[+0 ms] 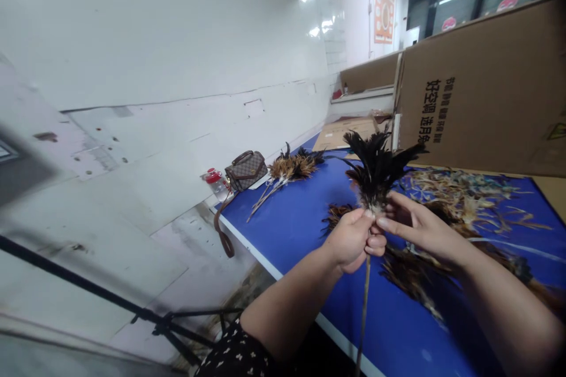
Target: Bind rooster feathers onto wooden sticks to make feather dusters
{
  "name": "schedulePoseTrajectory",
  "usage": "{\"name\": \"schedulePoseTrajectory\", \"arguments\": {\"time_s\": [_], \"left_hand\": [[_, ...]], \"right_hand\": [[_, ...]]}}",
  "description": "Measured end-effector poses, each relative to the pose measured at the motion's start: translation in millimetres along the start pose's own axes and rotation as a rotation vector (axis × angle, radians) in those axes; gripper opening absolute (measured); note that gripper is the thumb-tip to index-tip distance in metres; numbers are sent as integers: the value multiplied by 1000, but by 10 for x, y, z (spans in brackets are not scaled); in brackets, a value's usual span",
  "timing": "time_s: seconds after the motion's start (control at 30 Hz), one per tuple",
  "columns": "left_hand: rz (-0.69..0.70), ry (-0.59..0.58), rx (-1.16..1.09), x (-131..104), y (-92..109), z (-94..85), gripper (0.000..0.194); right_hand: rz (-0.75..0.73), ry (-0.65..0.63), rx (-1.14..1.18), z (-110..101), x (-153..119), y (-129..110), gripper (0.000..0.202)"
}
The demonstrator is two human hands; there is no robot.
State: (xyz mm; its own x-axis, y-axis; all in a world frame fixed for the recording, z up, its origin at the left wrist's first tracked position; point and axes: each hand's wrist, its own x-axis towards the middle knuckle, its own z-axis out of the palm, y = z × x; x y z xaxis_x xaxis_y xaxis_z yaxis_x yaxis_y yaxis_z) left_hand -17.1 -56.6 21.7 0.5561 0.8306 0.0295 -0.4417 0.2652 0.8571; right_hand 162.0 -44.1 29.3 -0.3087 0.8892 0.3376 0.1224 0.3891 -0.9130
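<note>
My left hand (354, 240) is closed round the top of a thin stick (364, 306), just below a tuft of dark feathers; together they look like a feather duster (375, 168). The stick hangs down toward the table's front edge, and the black feathers fan upward. At the tuft's base my right hand (418, 225) has its thumb and fingers curved against the feathers, with some fingertips hidden behind them. Below and right of my hands lie loose brown-black feathers (411, 277). Paler feathers (464, 194) are spread farther right.
On the blue table (296, 235), finished-looking brown feather dusters (296, 166) lie near the wall. Beside them are a checked handbag (246, 169) and a red-lidded bottle (216, 184). A tall cardboard sheet (486, 82) borders the far right. A black tripod leg (88, 288) stands lower left.
</note>
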Motion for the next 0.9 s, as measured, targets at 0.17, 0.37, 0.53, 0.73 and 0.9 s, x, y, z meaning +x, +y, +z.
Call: {"name": "schedulePoseTrajectory", "arguments": {"time_s": [0.17, 0.37, 0.53, 0.73, 0.9], "left_hand": [[19, 23, -23, 23, -9, -20, 49], [-18, 77, -10, 19, -9, -13, 42], [-54, 158, 55, 66, -7, -44, 35], [-60, 200, 31, 105, -73, -64, 26], [-42, 197, 32, 77, -66, 4, 29]], "right_hand": [[17, -122, -23, 14, 0, 57, 52], [35, -130, -31, 34, -20, 46, 49], [-9, -90, -174, 49, -13, -3, 42], [-70, -48, -444, -26, -14, -37, 28], [-78, -31, -467, -35, -27, -126, 24]]}}
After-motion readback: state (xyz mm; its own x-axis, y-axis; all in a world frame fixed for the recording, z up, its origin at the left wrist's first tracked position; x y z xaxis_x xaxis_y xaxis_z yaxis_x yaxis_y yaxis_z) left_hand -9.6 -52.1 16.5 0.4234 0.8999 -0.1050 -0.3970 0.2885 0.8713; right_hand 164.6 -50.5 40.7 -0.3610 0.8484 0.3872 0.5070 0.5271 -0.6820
